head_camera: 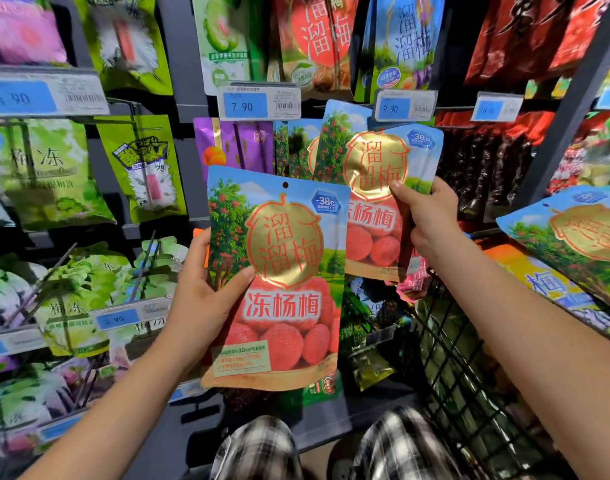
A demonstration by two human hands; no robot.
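Both bare forearms reached forward and upward from the bottom corners toward a snack rack (pixel 185 64). The left hand (pixel 203 303) was raised at mid height, palm turned toward the right, wrist slightly bent back. Its thumb (pixel 241 277) lay across the front of the near pouch (pixel 289 306) while the fingers curled behind the left edge, out of sight, so the pouch was pinched firmly along that side. The near pouch stood upright, facing the camera, in the centre of the view and in front of the rack. The right hand (pixel 431 216) was higher and farther out, its back toward the camera, wrist nearly straight. Its thumb (pixel 400 188) pressed on the front of the far pouch (pixel 376 216) near the right edge, the fingers wrapped behind it, a closed grip on that edge. The far pouch, of the same printing, was upright with a slight lean, its lower left corner hidden behind the near pouch. Whether the two pouches touched could not be told. More matching pouches (pixel 296 150) hung just behind, below a blue tag (pixel 248 105). Green packs (pixel 54 174) hung at the left. A wire basket (pixel 469 393) sat under the right forearm, and a third pouch (pixel 580 244) lay tilted at the right edge.
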